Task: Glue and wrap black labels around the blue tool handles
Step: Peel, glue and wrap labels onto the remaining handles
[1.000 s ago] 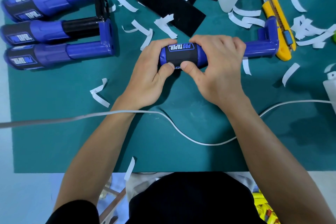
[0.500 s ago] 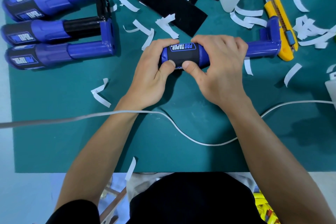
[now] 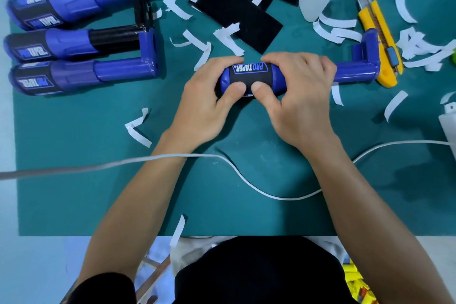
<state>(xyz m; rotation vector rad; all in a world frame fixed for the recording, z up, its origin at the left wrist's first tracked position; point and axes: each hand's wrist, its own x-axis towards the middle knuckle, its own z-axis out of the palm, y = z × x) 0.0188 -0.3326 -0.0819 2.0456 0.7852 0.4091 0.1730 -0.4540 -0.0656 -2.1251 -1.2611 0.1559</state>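
Gripping blue tool handle (image 3: 350, 73): left hand (image 3: 204, 108), right hand (image 3: 301, 103), fingers curled, thumbs pressing black label (image 3: 249, 79).

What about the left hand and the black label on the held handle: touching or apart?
Touching. In the head view the left hand presses its thumb onto the black label, no gap visible.

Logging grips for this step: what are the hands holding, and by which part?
The blue tool handle, by its labelled end: left hand and right hand curl round it, thumbs pressing the black label.
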